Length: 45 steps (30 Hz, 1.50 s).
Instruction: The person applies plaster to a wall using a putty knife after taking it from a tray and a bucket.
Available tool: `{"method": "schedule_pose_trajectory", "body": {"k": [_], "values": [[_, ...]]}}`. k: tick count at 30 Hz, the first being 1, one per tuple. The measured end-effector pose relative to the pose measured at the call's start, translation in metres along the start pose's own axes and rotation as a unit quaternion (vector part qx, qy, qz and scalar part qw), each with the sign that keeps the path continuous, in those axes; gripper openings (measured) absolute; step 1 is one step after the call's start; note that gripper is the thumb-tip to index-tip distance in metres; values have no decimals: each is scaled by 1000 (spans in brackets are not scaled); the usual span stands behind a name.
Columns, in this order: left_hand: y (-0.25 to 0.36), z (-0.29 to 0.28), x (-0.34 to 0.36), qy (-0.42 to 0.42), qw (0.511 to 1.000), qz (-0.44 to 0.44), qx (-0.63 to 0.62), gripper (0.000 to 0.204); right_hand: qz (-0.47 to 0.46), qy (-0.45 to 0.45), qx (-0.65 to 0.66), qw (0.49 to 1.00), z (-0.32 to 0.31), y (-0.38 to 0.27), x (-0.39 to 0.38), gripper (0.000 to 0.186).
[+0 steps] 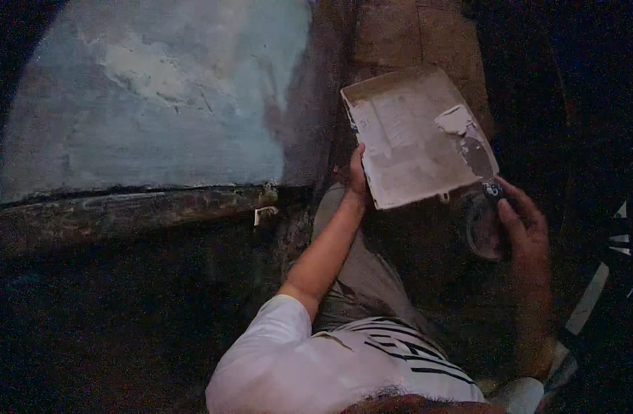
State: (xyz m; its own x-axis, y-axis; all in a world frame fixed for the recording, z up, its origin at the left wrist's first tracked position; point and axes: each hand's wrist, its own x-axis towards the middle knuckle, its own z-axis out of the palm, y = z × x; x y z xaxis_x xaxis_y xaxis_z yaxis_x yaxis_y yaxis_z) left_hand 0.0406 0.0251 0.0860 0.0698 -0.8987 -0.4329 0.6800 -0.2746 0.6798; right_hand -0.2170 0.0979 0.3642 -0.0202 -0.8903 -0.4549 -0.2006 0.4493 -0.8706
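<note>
- Your left hand (pixel 358 176) sits just right of frame centre, fingers closed on the lower-left edge of the board (pixel 410 134); thumb side shows on top, rest of the fingers hidden under it.
- Board is a flat, pale square, tilted, in the upper-right part of the frame, smeared w/ dried filler.
- A whitish lump of putty (pixel 456 119) lies near the board's right edge, w/ a darker grey smear just below it.
- Your right hand (pixel 520 228) is at mid-right, just below the board's lower-right corner, wrapped round the dark handle of a knife (pixel 488 176).
- Knife blade lies flat on the board's right corner, touching the grey smear; handle end pokes off the board edge into your fingers.
- A round tin (pixel 483 231) sits just left of the right hand, below the board; dim, can't tell what's in it.
- Panel (pixel 158 96), upper left of the frame: blue-grey, w/ a pale sanded/filled patch near its top.
- Dark sill (pixel 130 210) runs below the panel, mid-left.
- Your knee (pixel 358 269), in grey trousers, is at centre, under the left forearm.
</note>
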Motion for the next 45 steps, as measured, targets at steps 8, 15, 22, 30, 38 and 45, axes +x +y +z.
{"method": "schedule_pose_trajectory", "body": {"k": [8, 15, 22, 30, 38, 45], "values": [[-55, -46, 86, 22, 998, 53, 3, 64, -88, 65, -31, 993, -4, 24, -19, 33], [-93, -55, 162, -7, 994, 82, -67, 64, -7, 138, -4, 990, 5, 4, -11, 33], [-83, -90, 155, -16, 999, 15, -31, 77, -40, 126, -66, 989, 14, 35, -1, 36], [-118, -79, 160, 35, 994, -52, 87, 77, -31, 154, -31, 987, 14, 47, 8, 36], [-127, -73, 154, 48, 992, -33, 114, 73, 54, 105, -61, 991, 16, 45, 12, 34], [-130, -73, 162, 70, 986, -31, 145, 70, 69, 166, -86, 980, 18, 24, -1, 37]]}}
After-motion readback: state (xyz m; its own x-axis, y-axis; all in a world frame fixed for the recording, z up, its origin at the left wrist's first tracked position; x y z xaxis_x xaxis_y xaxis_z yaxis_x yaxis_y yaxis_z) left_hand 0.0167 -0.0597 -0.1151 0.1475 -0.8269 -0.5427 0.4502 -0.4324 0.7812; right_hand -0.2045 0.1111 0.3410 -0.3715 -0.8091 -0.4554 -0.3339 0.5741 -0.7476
